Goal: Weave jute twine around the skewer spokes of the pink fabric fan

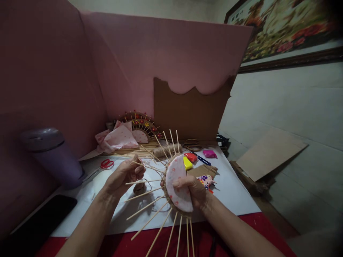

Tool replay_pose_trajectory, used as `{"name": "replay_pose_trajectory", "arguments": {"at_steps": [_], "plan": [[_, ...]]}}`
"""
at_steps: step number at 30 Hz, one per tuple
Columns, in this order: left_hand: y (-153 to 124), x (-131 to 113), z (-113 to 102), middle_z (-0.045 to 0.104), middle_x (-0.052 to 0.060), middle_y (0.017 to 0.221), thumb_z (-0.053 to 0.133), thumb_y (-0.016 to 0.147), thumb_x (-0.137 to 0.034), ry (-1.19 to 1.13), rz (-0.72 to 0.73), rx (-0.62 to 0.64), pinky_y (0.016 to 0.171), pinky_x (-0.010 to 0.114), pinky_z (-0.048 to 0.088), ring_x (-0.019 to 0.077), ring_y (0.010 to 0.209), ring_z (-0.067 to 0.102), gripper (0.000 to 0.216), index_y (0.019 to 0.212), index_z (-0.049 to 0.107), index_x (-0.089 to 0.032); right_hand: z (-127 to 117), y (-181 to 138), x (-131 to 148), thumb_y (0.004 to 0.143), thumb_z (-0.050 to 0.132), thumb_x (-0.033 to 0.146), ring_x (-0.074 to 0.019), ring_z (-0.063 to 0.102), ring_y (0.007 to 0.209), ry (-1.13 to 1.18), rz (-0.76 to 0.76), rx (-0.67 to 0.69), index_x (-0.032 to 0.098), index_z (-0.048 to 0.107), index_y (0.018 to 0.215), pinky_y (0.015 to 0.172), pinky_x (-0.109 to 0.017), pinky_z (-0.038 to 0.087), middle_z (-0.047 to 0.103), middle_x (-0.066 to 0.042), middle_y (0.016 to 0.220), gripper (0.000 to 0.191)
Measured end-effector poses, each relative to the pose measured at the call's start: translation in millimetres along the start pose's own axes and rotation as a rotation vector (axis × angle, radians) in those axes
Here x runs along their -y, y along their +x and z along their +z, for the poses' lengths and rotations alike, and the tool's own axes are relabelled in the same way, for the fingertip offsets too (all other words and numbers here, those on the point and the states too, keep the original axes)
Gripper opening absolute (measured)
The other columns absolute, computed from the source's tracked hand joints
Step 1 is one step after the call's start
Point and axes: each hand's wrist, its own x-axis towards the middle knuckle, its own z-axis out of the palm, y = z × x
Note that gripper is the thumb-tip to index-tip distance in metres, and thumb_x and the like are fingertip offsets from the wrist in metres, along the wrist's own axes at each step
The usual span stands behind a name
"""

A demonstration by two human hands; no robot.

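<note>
My right hand [197, 191] grips a half-round piece covered in pink spotted cloth [178, 175], its thumb lying flat on the cloth. Thin wooden sticks [146, 192] fan out from the piece's curved, brown edge, several pointing left and down toward me. At the left of the fan, my left hand [128, 173] is closed in a pinch near the stick tips. A thin strand of twine [150, 165] runs by its fingers and seems to be held in them. Below that hand, a small ball of twine [139, 187] rests on the white table top, partly behind the sticks.
A finished-looking stick fan [147, 124] and pink cloth [118, 137] lie at the back. Red scissors [107, 164], a purple bottle [56, 157] and a black phone [45, 217] are left. Coloured clay packs [190, 157], a blue cutter [202, 159] and cardboard [202, 171] sit right.
</note>
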Motion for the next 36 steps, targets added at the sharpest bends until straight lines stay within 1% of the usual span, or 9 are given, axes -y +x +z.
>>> {"name": "replay_pose_trajectory", "arguments": {"at_steps": [6,11,13,16,20,24,28,32,36], "plan": [[2,-10,-5,0.038,-0.006,0.048,0.056,0.079,-0.027,0.061,0.040,-0.016,0.034,0.013,0.020,0.0023,0.037,0.025,0.018,0.068,0.055,-0.013,-1,1,1,0.057,0.060,0.012,-0.0139,0.061,0.056,-0.001,0.031,0.068,0.006,0.063,0.085,0.051,-0.023,0.048,0.068,-0.007,0.070,0.029],[-10,-38,7,0.030,-0.007,0.042,0.062,0.074,-0.031,0.477,0.184,-0.127,0.034,0.015,0.015,0.0029,0.037,0.020,0.022,0.065,0.063,-0.012,1,2,-2,0.056,0.059,0.009,-0.0144,0.062,0.057,-0.011,0.032,-0.003,0.004,0.062,0.086,0.053,-0.024,0.048,0.068,-0.009,0.071,0.031],[-17,-49,16,0.040,-0.004,0.045,0.065,0.071,-0.032,0.707,0.293,-0.166,0.035,0.015,0.021,0.0039,0.039,0.028,0.021,0.065,0.066,-0.012,0,3,-3,0.056,0.059,0.010,-0.0142,0.062,0.056,-0.006,0.040,0.001,0.005,0.062,0.086,0.052,-0.024,0.048,0.068,-0.008,0.071,0.031],[-26,-61,29,0.057,0.003,0.058,0.066,0.070,-0.029,0.921,0.401,-0.096,0.046,0.019,0.037,0.0111,0.053,0.048,0.016,0.071,0.070,-0.014,-1,5,-3,0.055,0.061,0.011,-0.0134,0.061,0.056,0.015,0.059,0.051,0.006,0.063,0.082,0.052,-0.023,0.048,0.068,-0.007,0.072,0.028],[-20,-74,40,0.064,0.006,0.065,0.071,0.063,-0.025,0.930,0.439,-0.067,0.051,0.023,0.042,0.0177,0.063,0.057,0.016,0.073,0.072,-0.014,-2,3,-4,0.057,0.060,0.011,-0.0138,0.061,0.055,-0.008,0.130,0.099,0.006,0.062,0.084,0.048,-0.023,0.048,0.067,-0.007,0.072,0.028],[0,-79,32,0.063,0.003,0.056,0.075,0.055,-0.022,0.815,0.385,-0.164,0.047,0.020,0.040,0.0128,0.052,0.054,0.012,0.062,0.070,-0.013,-1,-2,-4,0.056,0.059,0.009,-0.0141,0.061,0.056,-0.040,0.117,0.113,0.006,0.061,0.085,0.049,-0.023,0.048,0.067,-0.008,0.073,0.028],[16,-62,17,0.048,-0.004,0.039,0.073,0.059,-0.025,0.709,0.280,-0.207,0.034,0.016,0.017,0.0029,0.034,0.029,0.014,0.056,0.066,-0.013,4,-5,-2,0.054,0.061,0.010,-0.0151,0.062,0.059,-0.038,0.076,0.105,0.006,0.062,0.084,0.054,-0.024,0.048,0.068,-0.008,0.072,0.030],[24,-17,15,0.046,-0.005,0.036,0.075,0.055,-0.020,0.488,0.062,-0.183,0.034,0.015,0.015,0.0018,0.033,0.030,0.019,0.049,0.060,-0.011,8,-6,0,0.052,0.063,0.010,-0.0144,0.062,0.058,-0.065,0.026,0.123,0.007,0.062,0.083,0.055,-0.024,0.048,0.068,-0.009,0.072,0.031],[25,18,25,0.046,-0.006,0.039,0.072,0.057,-0.017,0.333,0.003,-0.142,0.033,0.014,0.022,0.0025,0.034,0.035,0.019,0.049,0.055,-0.011,8,-7,0,0.051,0.062,0.011,-0.0153,0.061,0.057,-0.104,0.021,0.144,0.006,0.063,0.080,0.054,-0.024,0.047,0.067,-0.009,0.067,0.029]]}}
